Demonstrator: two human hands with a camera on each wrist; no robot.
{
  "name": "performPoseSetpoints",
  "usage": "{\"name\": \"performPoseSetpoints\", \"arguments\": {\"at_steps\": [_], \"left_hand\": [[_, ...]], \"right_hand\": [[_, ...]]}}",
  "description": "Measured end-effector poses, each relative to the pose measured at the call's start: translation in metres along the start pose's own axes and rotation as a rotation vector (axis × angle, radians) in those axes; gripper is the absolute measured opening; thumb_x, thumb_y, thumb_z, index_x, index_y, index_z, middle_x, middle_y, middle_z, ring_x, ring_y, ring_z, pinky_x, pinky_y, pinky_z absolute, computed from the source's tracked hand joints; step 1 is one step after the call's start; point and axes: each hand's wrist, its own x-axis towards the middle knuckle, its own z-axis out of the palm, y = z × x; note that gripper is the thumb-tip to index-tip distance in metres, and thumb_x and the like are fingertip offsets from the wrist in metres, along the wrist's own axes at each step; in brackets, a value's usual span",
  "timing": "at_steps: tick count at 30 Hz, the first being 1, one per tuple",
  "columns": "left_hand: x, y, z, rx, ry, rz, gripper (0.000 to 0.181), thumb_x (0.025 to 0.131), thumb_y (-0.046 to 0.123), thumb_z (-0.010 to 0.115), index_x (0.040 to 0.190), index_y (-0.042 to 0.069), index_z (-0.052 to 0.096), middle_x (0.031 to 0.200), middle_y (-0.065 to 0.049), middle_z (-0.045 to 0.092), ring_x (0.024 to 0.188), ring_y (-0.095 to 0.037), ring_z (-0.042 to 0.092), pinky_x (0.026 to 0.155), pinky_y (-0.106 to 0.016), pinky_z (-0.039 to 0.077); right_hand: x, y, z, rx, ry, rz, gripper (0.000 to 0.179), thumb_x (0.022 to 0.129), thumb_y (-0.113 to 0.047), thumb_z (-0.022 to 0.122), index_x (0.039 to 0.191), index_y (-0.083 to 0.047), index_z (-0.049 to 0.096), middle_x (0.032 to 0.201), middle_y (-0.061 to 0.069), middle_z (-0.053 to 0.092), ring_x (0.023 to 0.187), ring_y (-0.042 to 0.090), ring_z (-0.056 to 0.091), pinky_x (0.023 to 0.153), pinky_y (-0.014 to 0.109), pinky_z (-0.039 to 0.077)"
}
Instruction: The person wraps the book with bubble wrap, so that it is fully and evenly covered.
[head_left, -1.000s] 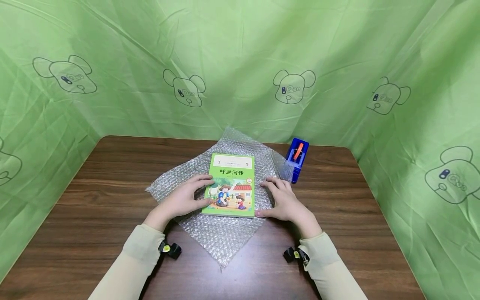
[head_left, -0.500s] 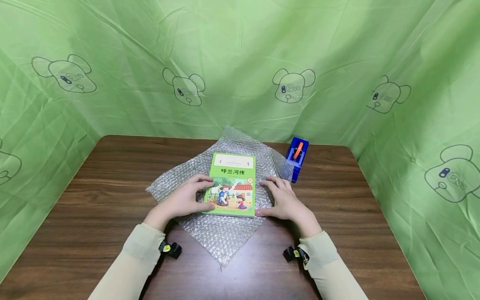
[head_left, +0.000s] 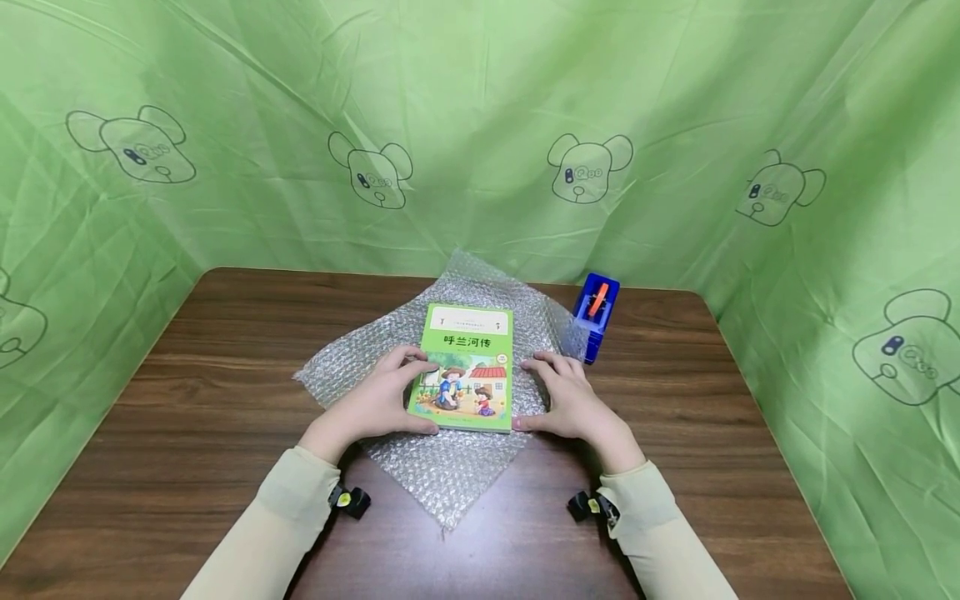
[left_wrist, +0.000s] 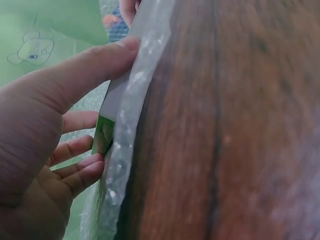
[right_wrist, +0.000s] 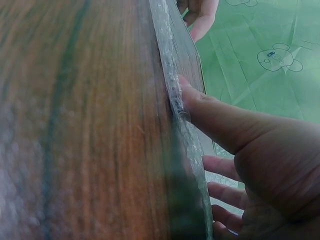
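A green paperback book (head_left: 467,363) with an illustrated cover lies face up on a sheet of bubble wrap (head_left: 450,475). My left hand (head_left: 378,398) is at its left side, thumb along the bottom edge near the corner. In the left wrist view, the fingers (left_wrist: 80,170) of that hand touch the book's spine. Across from it, my right hand (head_left: 570,400) rests over the wrap by the right edge, thumb at the lower right corner. Its relaxed fingers (right_wrist: 225,194) show beside the wrap's edge in the right wrist view.
A blue tape dispenser (head_left: 597,312) with an orange roll stands at the back right, partly under the wrap's right corner. The wooden table (head_left: 225,367) is enclosed by green curtains (head_left: 480,100) printed with bear outlines.
The book has shifted slightly to the right on the wrap. My left hand has moved right with it, its thumb sliding to the bottom edge. The right hand has hardly moved.
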Motion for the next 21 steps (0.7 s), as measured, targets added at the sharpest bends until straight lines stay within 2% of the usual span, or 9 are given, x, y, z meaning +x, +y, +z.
{"name": "performPoseSetpoints", "arguments": {"at_steps": [6, 11, 15, 18, 21], "left_hand": [[-0.001, 0.001, -0.002, 0.002, -0.017, 0.018, 0.099, 0.071, 0.05, 0.103, 0.153, 0.012, 0.064, 0.155, -0.009, 0.047, 0.145, -0.033, 0.043, 0.122, -0.058, 0.041], [-0.005, 0.004, -0.01, 0.015, -0.104, 0.032, 0.11, 0.071, 0.052, 0.102, 0.163, 0.017, 0.054, 0.168, -0.012, 0.038, 0.156, -0.039, 0.034, 0.124, -0.066, 0.035], [-0.008, 0.013, -0.018, 0.038, -0.182, 0.038, 0.113, 0.072, 0.054, 0.1, 0.167, 0.021, 0.048, 0.177, -0.012, 0.029, 0.162, -0.047, 0.024, 0.124, -0.074, 0.027], [-0.012, 0.019, -0.022, 0.064, -0.218, 0.073, 0.11, 0.074, 0.055, 0.098, 0.166, 0.019, 0.05, 0.178, -0.011, 0.03, 0.164, -0.048, 0.019, 0.125, -0.075, 0.024], [-0.018, 0.021, -0.024, 0.115, -0.247, 0.14, 0.109, 0.075, 0.057, 0.098, 0.164, 0.014, 0.052, 0.177, -0.012, 0.032, 0.164, -0.046, 0.022, 0.127, -0.071, 0.026]], "right_hand": [[0.0, 0.0, 0.0, -0.004, -0.006, 0.0, 0.102, 0.079, -0.055, 0.097, 0.161, -0.014, 0.053, 0.172, 0.017, 0.037, 0.158, 0.048, 0.025, 0.127, 0.072, 0.025], [0.0, 0.001, -0.002, -0.01, 0.0, 0.0, 0.102, 0.079, -0.055, 0.097, 0.161, -0.014, 0.053, 0.172, 0.017, 0.038, 0.157, 0.048, 0.025, 0.127, 0.072, 0.025], [0.0, 0.002, -0.003, -0.013, 0.009, -0.001, 0.101, 0.079, -0.055, 0.097, 0.161, -0.014, 0.053, 0.171, 0.016, 0.039, 0.157, 0.048, 0.026, 0.127, 0.072, 0.025], [0.0, 0.001, -0.001, -0.003, 0.008, -0.003, 0.099, 0.08, -0.054, 0.097, 0.16, -0.014, 0.054, 0.171, 0.016, 0.039, 0.157, 0.047, 0.027, 0.127, 0.071, 0.026], [-0.001, 0.001, 0.001, 0.003, 0.007, -0.009, 0.099, 0.08, -0.053, 0.097, 0.16, -0.014, 0.054, 0.171, 0.016, 0.039, 0.156, 0.046, 0.028, 0.126, 0.07, 0.028]]}}
